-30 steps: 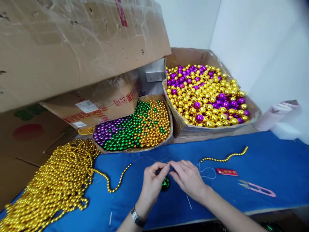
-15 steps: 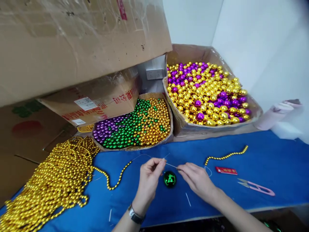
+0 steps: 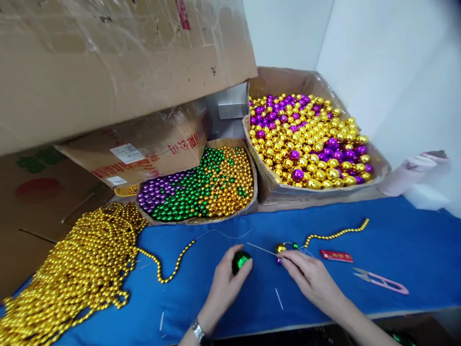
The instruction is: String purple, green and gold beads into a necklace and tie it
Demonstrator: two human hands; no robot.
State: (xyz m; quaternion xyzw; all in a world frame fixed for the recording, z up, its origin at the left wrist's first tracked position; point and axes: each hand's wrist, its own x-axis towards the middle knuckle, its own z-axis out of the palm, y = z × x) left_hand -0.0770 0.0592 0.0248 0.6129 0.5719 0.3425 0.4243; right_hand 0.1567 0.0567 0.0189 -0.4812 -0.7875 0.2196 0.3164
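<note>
My left hand (image 3: 225, 283) is closed round a large shiny green ball (image 3: 240, 261) on the blue cloth (image 3: 396, 240). A thin needle (image 3: 261, 249) with thread runs from near that ball to my right hand (image 3: 308, 275), whose fingers pinch it beside small gold, green and purple beads (image 3: 283, 250). A short strand of gold beads (image 3: 336, 234) lies just beyond my right hand. Another gold strand (image 3: 169, 269) trails left of my left hand toward a big heap of gold bead strings (image 3: 79, 269).
A cardboard tray of purple, green and gold beads (image 3: 198, 187) sits behind my hands. A larger box of gold and purple balls (image 3: 306, 139) stands at the back right. Pink thread snips (image 3: 382, 281) and a small red packet (image 3: 336, 256) lie at the right. Cardboard boxes (image 3: 108, 62) loom at the left.
My left hand let go of the thread and closed on the green ball. My right hand moved right along the needle, and small beads now show at its fingertips.
</note>
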